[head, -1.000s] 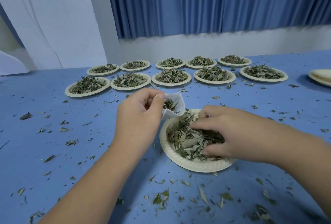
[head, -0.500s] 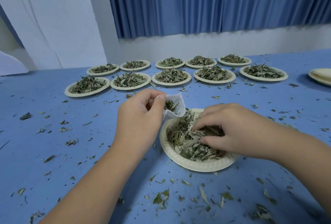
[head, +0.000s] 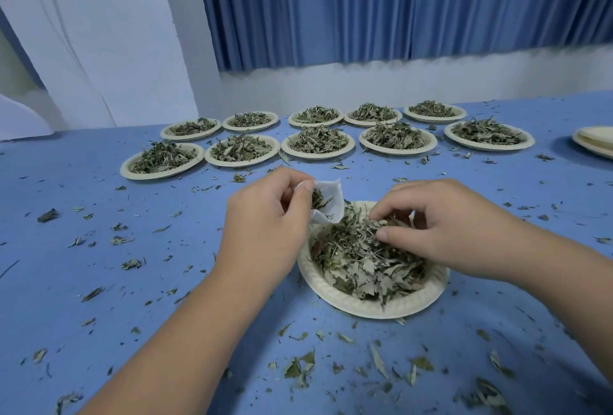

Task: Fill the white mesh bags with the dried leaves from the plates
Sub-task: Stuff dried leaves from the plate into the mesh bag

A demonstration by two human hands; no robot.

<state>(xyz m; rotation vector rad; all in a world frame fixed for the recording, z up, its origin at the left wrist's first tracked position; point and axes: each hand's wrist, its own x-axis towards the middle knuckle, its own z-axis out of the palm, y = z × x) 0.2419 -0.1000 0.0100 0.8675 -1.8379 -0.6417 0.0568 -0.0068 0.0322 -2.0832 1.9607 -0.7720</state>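
A paper plate [head: 374,306] heaped with dried leaves [head: 368,258] sits on the blue table in front of me. My left hand [head: 265,225] pinches a small white mesh bag [head: 326,202] at its rim, holding its mouth open just above the plate's far left edge. Some leaves lie inside the bag. My right hand [head: 434,225] hovers over the heap, thumb and fingers pinching a tuft of dried leaves to the right of the bag.
Several more plates of dried leaves stand in two rows at the back, such as one plate [head: 162,160] on the left. A stack of bare plates [head: 595,142] lies at the far right edge. Loose leaf bits [head: 302,368] litter the table.
My right hand has closed on a tuft of leaves and lifted up and leftward out of the heap toward the bag. My left hand has kept the bag in place.
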